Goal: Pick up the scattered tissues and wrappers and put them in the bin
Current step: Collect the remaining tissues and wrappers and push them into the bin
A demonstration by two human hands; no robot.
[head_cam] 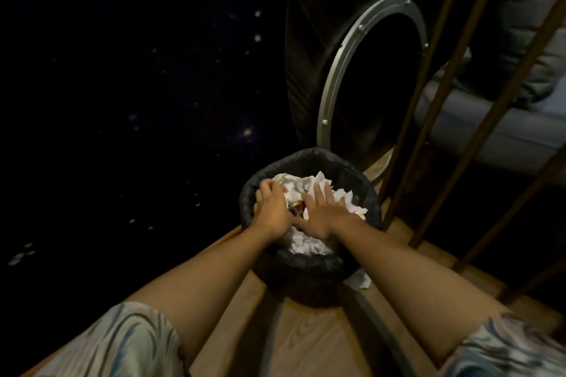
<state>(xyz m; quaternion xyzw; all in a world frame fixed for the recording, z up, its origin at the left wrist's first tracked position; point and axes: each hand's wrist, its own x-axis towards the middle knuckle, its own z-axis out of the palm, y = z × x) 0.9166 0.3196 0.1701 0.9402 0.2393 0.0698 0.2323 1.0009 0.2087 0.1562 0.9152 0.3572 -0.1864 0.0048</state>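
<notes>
The tissues [309, 190] are sitting heaped in the bin [309, 263], crumpled, light and springy I judge, so they are wanting to puff back up. My right hand [321, 214] is pressing flat on them, fingers spread; my left hand [272, 208] is curling over a wad at the rim. One loose tissue [361, 280] is lying on the wooden floor [306, 333] beside the bin, best pinched at a fold.

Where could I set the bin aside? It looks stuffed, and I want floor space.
Bare wood floor lies in front of the bin, between the two forearms. Inside is crowded: tissues heap to the rim under the left hand and right hand. One tissue lies beside it, right.
</notes>
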